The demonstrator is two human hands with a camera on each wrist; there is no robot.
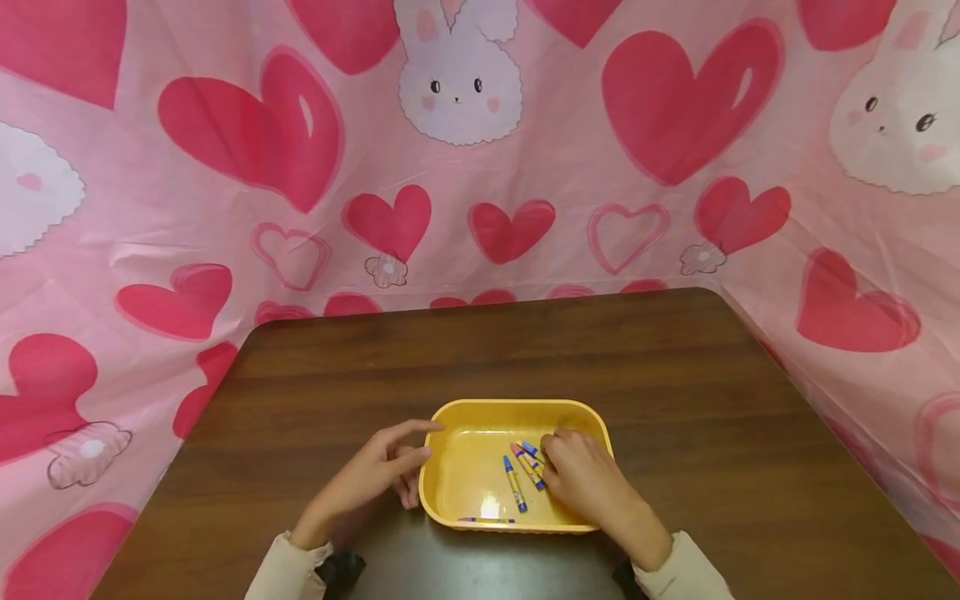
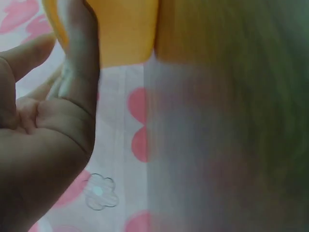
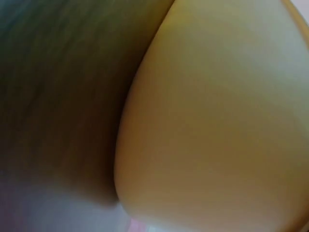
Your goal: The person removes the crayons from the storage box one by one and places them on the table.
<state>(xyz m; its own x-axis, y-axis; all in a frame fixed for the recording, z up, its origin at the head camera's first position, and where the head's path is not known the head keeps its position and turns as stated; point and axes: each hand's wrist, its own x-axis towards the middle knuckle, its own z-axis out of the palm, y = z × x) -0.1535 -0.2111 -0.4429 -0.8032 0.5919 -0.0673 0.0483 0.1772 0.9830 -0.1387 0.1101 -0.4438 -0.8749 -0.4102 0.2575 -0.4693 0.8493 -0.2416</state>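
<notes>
A shallow yellow plastic tray [image 1: 517, 406] sits on the table with several crayons in it. One blue-tipped crayon [image 1: 514, 485] lies apart near the middle, and a purple-tipped one [image 1: 487, 521] lies along the near wall. Beside the right fingers, a pink-tipped crayon [image 1: 527, 465] and another blue one [image 1: 529, 450] lie close together. My right hand [image 1: 588, 479] reaches down inside the tray's right side, its fingers bent at the crayons; the fingertips are hidden and I cannot tell whether they pinch one. At the left rim, my left hand [image 1: 378, 462] has its fingers loosely spread, fingertips right at the edge.
The tray stands near the front of a dark brown wooden table [image 1: 480, 350]. Pink cloth [image 1: 450, 175] with hearts and rabbits hangs behind and along both sides. In the right wrist view the tray's outer wall [image 3: 212, 125] fills most of the picture.
</notes>
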